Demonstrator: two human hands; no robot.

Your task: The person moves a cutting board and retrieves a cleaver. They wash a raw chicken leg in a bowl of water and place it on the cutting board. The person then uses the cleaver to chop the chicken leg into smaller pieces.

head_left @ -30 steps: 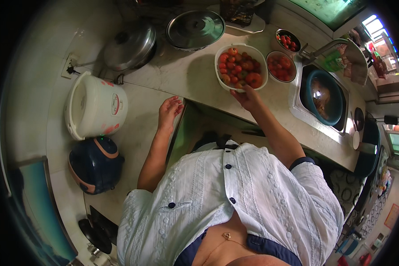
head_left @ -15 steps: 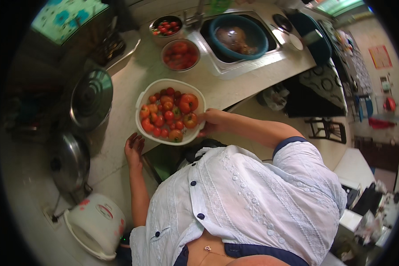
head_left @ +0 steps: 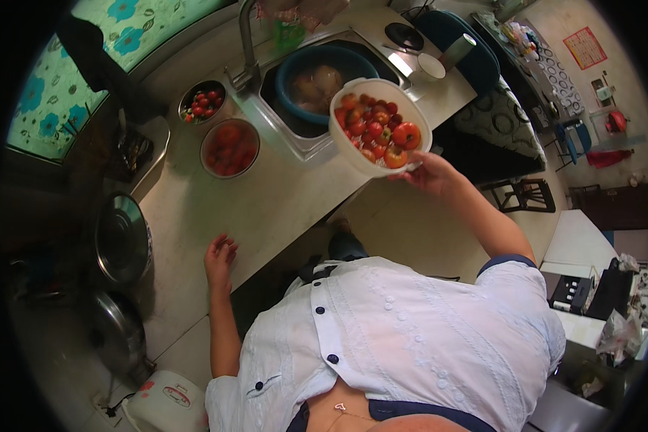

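Observation:
My right hand [head_left: 432, 174] grips the near right rim of a white plastic basin [head_left: 347, 147], fingers partly hidden by it. Tomatoes [head_left: 376, 130] of several sizes, red to orange, fill the tilted basin, which is held up near the sink's right front corner. My left hand [head_left: 222, 258] is empty, its fingers loosely apart over the counter's front part. Beyond it on the counter stand a bowl of red tomatoes [head_left: 230, 147] and, behind that, a metal pot [head_left: 222, 115] with small cherry tomatoes.
A blue tub [head_left: 288, 101] holding water and something pale sits in the steel sink [head_left: 313, 147], under a faucet [head_left: 246, 43]. Metal lids [head_left: 122, 237] lean at the left, near a white rice cooker [head_left: 167, 405]. A white cup [head_left: 430, 67] stands right of the sink.
The basin of tomatoes has left the counter and moved right and away, lifted and tilted in my right hand. My left hand no longer lies beside it.

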